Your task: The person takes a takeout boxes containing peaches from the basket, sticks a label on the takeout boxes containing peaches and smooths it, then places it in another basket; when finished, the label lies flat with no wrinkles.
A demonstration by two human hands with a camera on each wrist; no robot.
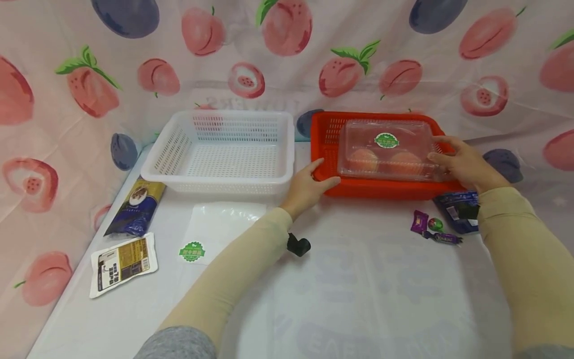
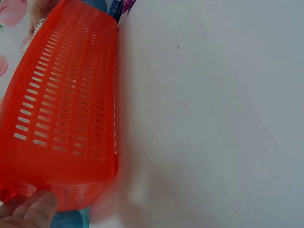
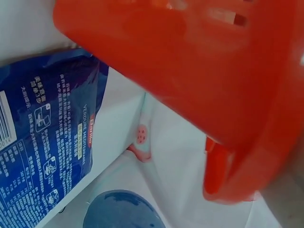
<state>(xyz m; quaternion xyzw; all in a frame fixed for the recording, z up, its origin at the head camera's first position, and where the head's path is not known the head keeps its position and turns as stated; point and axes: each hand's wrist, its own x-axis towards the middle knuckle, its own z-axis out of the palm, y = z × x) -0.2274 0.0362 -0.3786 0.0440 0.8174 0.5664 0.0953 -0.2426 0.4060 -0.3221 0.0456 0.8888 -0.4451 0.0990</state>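
Note:
A clear plastic box (image 1: 385, 149) with a green sticker on its lid and two orange round items inside rests at a tilt in the red basket (image 1: 367, 189). My right hand (image 1: 466, 162) grips the box's right end, thumb on the near side. At the basket's left end, my left hand (image 1: 309, 187) holds the rim; the left wrist view shows its curled fingers (image 2: 35, 209) against the red wall. In the right wrist view the basket's underside (image 3: 190, 71) fills the top, and the right hand's fingers are hidden.
Left of the red basket stands a white basket (image 1: 228, 184). A white bag (image 1: 224, 224), a blue-gold packet (image 1: 136, 207) and a white-gold packet (image 1: 123, 264) lie at left. Several candies (image 1: 420, 222) and a blue pouch (image 1: 455, 212) lie at right. Peach-print cloth (image 1: 278, 89) hangs behind.

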